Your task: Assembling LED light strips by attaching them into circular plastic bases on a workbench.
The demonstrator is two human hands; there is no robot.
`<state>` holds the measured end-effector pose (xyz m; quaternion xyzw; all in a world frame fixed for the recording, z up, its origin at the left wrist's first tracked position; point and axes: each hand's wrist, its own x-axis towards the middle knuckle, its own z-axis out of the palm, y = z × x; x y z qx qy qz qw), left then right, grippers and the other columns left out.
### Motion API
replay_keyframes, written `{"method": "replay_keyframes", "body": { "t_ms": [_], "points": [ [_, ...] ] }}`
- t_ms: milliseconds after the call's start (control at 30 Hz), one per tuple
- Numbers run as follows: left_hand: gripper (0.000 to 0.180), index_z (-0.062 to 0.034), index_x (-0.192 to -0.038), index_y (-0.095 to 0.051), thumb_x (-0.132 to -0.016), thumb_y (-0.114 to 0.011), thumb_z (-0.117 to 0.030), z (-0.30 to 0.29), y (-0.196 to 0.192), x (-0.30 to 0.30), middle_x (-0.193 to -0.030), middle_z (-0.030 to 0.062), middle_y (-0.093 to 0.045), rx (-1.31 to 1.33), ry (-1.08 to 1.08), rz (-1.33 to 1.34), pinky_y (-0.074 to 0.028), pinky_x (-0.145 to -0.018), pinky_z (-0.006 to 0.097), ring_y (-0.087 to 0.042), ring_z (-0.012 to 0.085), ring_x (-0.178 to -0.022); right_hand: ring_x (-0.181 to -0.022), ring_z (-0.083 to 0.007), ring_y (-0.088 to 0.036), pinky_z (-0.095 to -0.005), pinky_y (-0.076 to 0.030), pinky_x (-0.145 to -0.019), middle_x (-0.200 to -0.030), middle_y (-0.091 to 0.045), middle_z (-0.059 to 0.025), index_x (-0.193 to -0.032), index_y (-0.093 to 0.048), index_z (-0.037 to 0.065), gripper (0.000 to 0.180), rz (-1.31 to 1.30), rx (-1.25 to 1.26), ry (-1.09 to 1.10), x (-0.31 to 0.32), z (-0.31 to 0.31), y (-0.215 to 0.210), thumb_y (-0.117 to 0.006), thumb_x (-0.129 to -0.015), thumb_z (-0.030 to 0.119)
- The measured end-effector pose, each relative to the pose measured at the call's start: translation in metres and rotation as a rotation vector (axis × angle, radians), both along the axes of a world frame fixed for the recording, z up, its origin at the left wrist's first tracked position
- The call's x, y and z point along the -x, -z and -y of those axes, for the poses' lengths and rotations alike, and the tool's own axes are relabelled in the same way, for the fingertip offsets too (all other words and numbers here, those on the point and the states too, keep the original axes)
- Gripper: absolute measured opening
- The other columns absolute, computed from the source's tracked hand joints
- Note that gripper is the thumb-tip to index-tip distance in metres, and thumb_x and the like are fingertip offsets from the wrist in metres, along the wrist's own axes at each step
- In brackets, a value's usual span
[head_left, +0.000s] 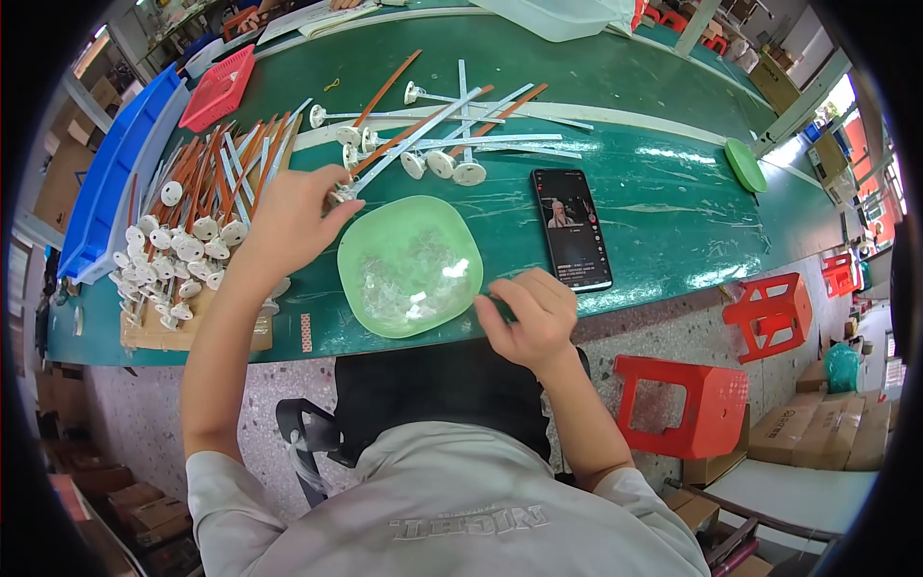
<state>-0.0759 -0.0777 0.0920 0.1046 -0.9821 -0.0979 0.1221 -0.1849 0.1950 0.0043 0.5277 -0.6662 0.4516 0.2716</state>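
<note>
1. Just ahead of our lap, on the worktop [663, 231], sits a rounded-square green dish [413, 213] with small clear pieces [385, 281] in it.
2. At its right edge we rest our right hand [534, 317], fingers loosely curled, thumb beside the rim; whether they pinch a small piece, we cannot tell.
3. Left of the dish, near its upper corner, our left hand [300, 213] has thumb and forefinger pinching a white disc [342, 194]; a strip seems to run from it, up and rightward.
4. To our left, many white-headed strips [187, 250] lie heaped partly over a cardboard sheet [154, 332], heads toward us.
5. Right of the dish we see a black phone [574, 231] with its screen lit.
6. Beyond the dish, loose strips [524, 137], some brown and some pale, lie crossed, their white heads mostly toward the left.
7. Farther off, we find a red basket [219, 88] beside a long blue tray [120, 183].
</note>
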Motion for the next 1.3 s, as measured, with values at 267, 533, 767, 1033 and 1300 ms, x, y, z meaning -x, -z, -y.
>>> {"method": "replay_keyframes", "body": {
  "t_ms": [267,533,767,1033,1300],
  "points": [
    [0.05,0.0049,-0.127,-0.057,-0.08,-0.074,0.004,-0.1,0.026,-0.089,-0.103,0.0098,-0.067,-1.125,-0.078,-0.523,-0.056,-0.08,0.03,-0.067,0.016,-0.093,-0.072,-0.0219,-0.065,-0.0312,-0.053,-0.065,-0.098,-0.067,-0.0102,-0.096,-0.07,0.003,0.034,0.134,0.076,-0.332,-0.056,-0.001,-0.044,-0.085,-0.065,0.001],
    [0.059,0.0091,-0.12,-0.061,-0.068,-0.081,-0.009,-0.142,0.054,-0.122,-0.114,0.0226,-0.064,-1.09,0.19,-0.45,-0.051,-0.091,0.036,-0.063,0.0296,-0.113,-0.087,-0.0318,-0.067,-0.0415,-0.057,-0.077,-0.11,-0.065,-0.0203,-0.096,-0.071,-0.005,0.027,0.186,0.103,-0.73,-0.079,0.005,-0.021,-0.078,-0.07,-0.001],
    [0.074,0.0135,-0.129,-0.055,-0.069,-0.076,-0.025,-0.138,0.057,-0.127,-0.12,0.0255,-0.065,-1.546,0.308,-0.283,-0.05,-0.092,0.034,-0.067,0.0304,-0.108,-0.09,-0.0317,-0.066,-0.0396,-0.055,-0.068,-0.106,-0.067,-0.0194,-0.093,-0.071,-0.002,0.023,0.165,0.108,-0.74,-0.084,0.002,-0.027,-0.078,-0.07,-0.002],
    [0.073,0.0145,-0.132,-0.05,-0.074,-0.077,-0.02,-0.144,0.068,-0.13,-0.114,0.0183,-0.068,-1.741,0.328,-0.346,-0.05,-0.09,0.029,-0.067,0.0217,-0.102,-0.072,-0.0261,-0.066,-0.0323,-0.052,-0.056,-0.094,-0.07,-0.0138,-0.086,-0.07,0.0,0.023,0.283,0.281,-0.669,-0.088,0.01,-0.018,-0.073,-0.064,-0.005],
    [0.068,0.0127,-0.128,-0.051,-0.074,-0.081,-0.015,-0.146,0.082,-0.131,-0.12,0.0191,-0.063,-1.979,0.239,-0.375,-0.05,-0.09,0.031,-0.065,0.0218,-0.107,-0.067,-0.0262,-0.067,-0.034,-0.055,-0.057,-0.091,-0.071,-0.0142,-0.086,-0.07,-0.002,0.023,0.305,0.229,-0.603,-0.09,0.004,-0.016,-0.073,-0.063,-0.008]
  ]
}}
